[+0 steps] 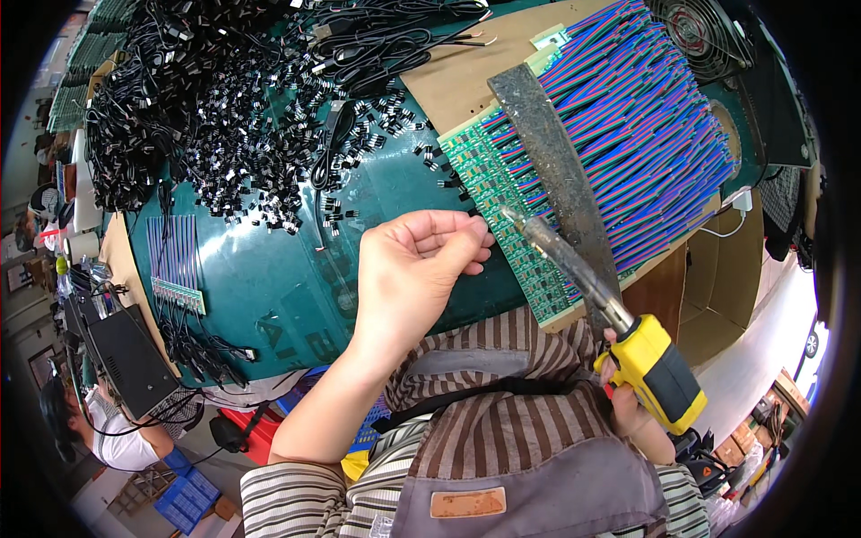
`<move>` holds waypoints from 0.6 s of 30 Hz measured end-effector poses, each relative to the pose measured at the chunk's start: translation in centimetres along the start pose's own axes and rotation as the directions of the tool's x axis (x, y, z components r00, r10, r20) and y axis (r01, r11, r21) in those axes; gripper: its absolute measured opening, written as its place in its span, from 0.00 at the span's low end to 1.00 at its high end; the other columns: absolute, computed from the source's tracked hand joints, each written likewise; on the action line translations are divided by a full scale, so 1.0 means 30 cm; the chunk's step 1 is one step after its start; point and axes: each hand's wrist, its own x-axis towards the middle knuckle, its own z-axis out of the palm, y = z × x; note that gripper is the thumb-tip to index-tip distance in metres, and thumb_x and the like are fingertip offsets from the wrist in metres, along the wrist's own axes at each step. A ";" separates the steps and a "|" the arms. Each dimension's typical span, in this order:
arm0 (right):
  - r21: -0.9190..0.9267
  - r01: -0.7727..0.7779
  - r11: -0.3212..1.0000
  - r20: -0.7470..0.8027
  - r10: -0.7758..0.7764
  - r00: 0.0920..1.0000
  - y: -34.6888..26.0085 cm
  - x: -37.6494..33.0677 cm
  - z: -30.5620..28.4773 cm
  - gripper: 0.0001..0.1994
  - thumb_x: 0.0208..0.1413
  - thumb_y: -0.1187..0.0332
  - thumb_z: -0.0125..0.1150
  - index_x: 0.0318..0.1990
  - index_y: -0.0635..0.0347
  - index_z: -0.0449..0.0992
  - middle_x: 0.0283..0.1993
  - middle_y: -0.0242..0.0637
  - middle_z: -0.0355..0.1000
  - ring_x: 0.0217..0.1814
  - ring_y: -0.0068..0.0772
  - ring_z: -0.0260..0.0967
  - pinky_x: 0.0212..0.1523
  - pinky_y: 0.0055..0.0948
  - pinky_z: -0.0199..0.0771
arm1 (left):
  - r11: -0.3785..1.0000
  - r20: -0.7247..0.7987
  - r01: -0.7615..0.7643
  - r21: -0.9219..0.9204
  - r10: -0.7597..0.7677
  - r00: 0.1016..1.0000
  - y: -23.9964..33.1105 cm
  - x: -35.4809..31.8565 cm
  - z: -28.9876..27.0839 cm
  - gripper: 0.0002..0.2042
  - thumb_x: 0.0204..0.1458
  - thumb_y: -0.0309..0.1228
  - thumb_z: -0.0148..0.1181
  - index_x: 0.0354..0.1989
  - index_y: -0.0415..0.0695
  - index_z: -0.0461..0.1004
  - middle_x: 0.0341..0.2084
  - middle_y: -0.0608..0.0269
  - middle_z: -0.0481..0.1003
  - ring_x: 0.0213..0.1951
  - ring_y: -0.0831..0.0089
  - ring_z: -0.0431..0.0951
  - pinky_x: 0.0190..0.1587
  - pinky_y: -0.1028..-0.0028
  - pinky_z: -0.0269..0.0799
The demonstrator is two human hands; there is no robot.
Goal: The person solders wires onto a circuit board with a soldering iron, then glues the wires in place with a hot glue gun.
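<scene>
My right hand (628, 403) grips the yellow-and-black handle of a soldering iron (574, 273); its tip touches a row of small green circuit boards (502, 211). My left hand (417, 264) hovers beside that row with thumb and fingertips pinched together near the iron's tip; whether it holds a thin wire cannot be told. Red, blue and green ribbon wires (637, 117) fan out from the boards. A dark metal bar (556, 161) lies across them on a brown board (457, 72).
Several small black components (260, 143) and black cables (170, 72) are heaped on the green table (269, 278). Another strip of wired boards (175, 260) lies at left. A fan (704, 31) stands at the back right. A person (108, 430) sits lower left.
</scene>
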 end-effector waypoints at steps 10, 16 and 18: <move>-0.007 0.094 0.996 -0.014 -0.094 0.995 0.065 -0.043 0.005 0.18 0.44 0.58 0.63 0.34 0.66 0.77 0.32 0.42 0.74 0.31 0.43 0.74 0.35 0.33 0.74 | 0.999 0.002 -0.049 0.004 0.049 0.999 -0.011 0.004 0.000 0.09 0.56 0.27 0.64 0.37 0.31 0.77 0.30 0.55 0.81 0.30 0.75 0.80 0.35 0.78 0.77; -0.040 0.139 0.990 -0.038 -0.140 0.989 0.028 -0.021 0.022 0.18 0.45 0.57 0.63 0.34 0.67 0.77 0.31 0.43 0.74 0.30 0.43 0.74 0.34 0.33 0.74 | 0.995 -0.033 -0.088 -0.042 0.086 0.996 -0.043 -0.003 0.016 0.08 0.57 0.26 0.62 0.38 0.31 0.76 0.31 0.57 0.80 0.32 0.75 0.80 0.37 0.77 0.77; -0.057 0.134 0.989 -0.050 -0.137 0.989 0.011 -0.013 0.022 0.18 0.45 0.57 0.63 0.33 0.67 0.77 0.32 0.43 0.75 0.30 0.44 0.74 0.34 0.33 0.75 | 0.994 -0.039 -0.093 -0.049 0.091 0.995 -0.049 -0.004 0.019 0.08 0.57 0.25 0.62 0.38 0.31 0.76 0.31 0.57 0.79 0.32 0.75 0.80 0.37 0.77 0.77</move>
